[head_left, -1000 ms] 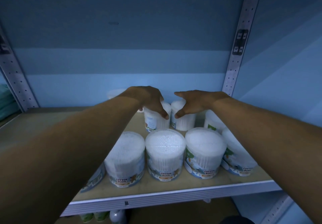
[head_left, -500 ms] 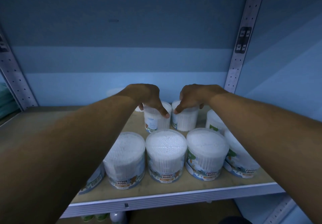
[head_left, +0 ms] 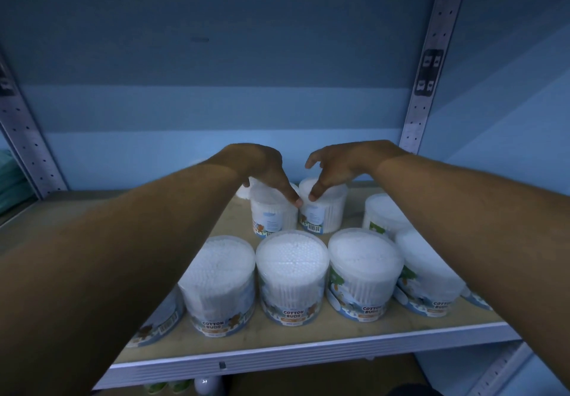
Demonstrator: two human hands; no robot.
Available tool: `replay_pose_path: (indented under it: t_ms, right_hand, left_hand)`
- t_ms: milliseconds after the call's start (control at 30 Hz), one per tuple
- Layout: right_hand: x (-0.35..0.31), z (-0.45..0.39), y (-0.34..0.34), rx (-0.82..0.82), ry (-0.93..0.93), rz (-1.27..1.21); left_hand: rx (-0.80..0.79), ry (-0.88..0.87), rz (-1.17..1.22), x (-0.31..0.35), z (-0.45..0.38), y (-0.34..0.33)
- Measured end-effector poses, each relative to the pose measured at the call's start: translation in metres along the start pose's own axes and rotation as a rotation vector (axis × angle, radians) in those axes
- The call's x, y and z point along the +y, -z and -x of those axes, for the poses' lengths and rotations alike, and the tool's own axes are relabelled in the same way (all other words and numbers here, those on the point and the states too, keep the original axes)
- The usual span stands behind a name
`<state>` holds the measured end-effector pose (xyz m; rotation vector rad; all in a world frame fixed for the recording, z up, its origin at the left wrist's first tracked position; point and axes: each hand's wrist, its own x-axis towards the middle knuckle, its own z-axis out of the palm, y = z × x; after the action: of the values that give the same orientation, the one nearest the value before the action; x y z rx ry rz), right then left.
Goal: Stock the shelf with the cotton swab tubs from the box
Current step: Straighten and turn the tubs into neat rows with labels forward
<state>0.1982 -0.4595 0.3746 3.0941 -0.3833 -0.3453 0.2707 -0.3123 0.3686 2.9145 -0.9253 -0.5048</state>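
Several clear cotton swab tubs with "COTTON BUDS" labels stand on the wooden shelf. The front row includes a middle tub. Two tubs stand side by side behind it: a left rear tub and a right rear tub. My left hand wraps over the top of the left rear tub, thumb down its front. Above the right rear tub, my right hand has its fingers lifted and only the thumb tip on the lid. The box is out of view.
A blue back panel closes the shelf behind the tubs. Perforated metal uprights stand at the right and left. Another tub stands at the rear right. Bare shelf board lies to the left, under my left forearm. Items show dimly on the shelf below.
Both hands have pushed the two rear tubs a little further back. My right hand's fingers have since lifted off its tub, while my left hand stays on its tub.
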Motion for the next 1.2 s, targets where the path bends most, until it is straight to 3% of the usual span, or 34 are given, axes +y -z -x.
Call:
replay_pose_path:
  t_ms: [367,800,1000,1200]
  right_hand:
    - [-0.005,-0.001,-0.007,0.007,0.007,-0.030]
    - [0.002,0.002,0.000,-0.141,0.089,-0.070]
    - [-0.001,0.003,0.000,-0.012,0.020,-0.034]
    - [-0.006,-0.003,-0.003,-0.034,-0.016,-0.048]
  left_hand:
    - [-0.056,-0.100,-0.067,0.001,-0.003,0.000]
    - [0.047,0.049,-0.026,0.008,0.000,-0.002]
    - [-0.014,0.015,-0.029,0.001,0.002,0.002]
    - [-0.067,-0.028,0.019,-0.002,0.002,0.001]
